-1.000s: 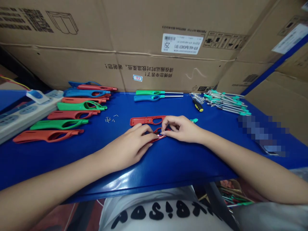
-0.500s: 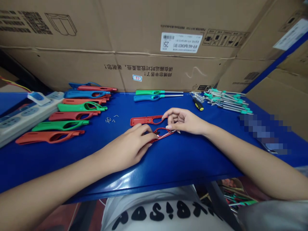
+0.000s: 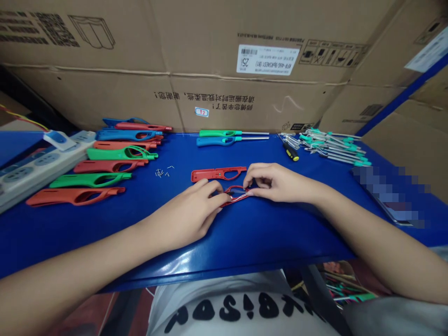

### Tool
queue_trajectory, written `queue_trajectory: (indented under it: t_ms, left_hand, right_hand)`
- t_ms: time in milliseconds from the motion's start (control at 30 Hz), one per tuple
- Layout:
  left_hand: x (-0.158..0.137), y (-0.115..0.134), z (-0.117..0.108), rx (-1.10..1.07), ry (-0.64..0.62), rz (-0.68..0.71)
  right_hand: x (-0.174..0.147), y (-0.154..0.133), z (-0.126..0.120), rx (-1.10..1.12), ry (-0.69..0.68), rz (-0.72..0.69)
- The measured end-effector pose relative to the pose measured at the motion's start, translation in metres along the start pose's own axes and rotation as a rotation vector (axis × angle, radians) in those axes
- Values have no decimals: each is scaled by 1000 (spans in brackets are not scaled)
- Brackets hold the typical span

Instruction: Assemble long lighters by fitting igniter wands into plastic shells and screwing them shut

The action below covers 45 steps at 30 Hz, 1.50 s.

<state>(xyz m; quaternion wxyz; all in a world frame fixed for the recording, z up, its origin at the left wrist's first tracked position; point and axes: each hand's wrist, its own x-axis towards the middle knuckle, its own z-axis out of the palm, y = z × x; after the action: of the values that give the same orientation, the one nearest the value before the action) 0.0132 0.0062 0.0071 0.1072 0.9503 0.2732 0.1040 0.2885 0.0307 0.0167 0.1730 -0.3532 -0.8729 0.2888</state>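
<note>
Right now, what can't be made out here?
All in head view:
Left end of the held red shell: hidden under the left hand.
Whether the right hand holds shell or white strands: hidden by its fingers.
Loose bits: too small to identify.
Dark flat device: pixelated.
Parts below the table: blurred, partly behind the right sleeve.

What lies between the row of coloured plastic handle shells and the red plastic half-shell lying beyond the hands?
In the head view, small silvery pieces, perhaps screws, lie scattered on the blue tabletop between the handle shells and the half-shell.
</note>
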Motion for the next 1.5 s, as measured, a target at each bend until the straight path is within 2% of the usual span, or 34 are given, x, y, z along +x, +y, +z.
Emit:
queue_trajectory:
  t_ms: [200,567,733,867,1067,1200,1367,1500]
  left_hand:
    - [1,-1,-2,5,-15,12]
    - [3,-6,-6,-12,-11,46]
    - [3,-11,-8,-50,-17,76]
    - [3,-10,-8,13,-30,87]
    - [2,-10,-8,80,-49,97]
    - [2,-10,-9,63,-44,107]
    - [2,-11,-10,49,-28,118]
    - [1,-12,-9,50,-12,132]
  right_hand:
    - [-7,4,-17,-107,-101,130]
    - [-8,-7,-17,-196,-130,130]
    - [-8,-10,-12,-198,-108,32]
    - [-8,-12,-7,-239,-125,-22]
    - [-7,-21,-1,-462,-168,-91]
    - [-8,-24,3,-574,-152,-136]
    - [-8,-17,8,-458,-46,-121]
    - [-3,-13,14,-307,-22,-127]
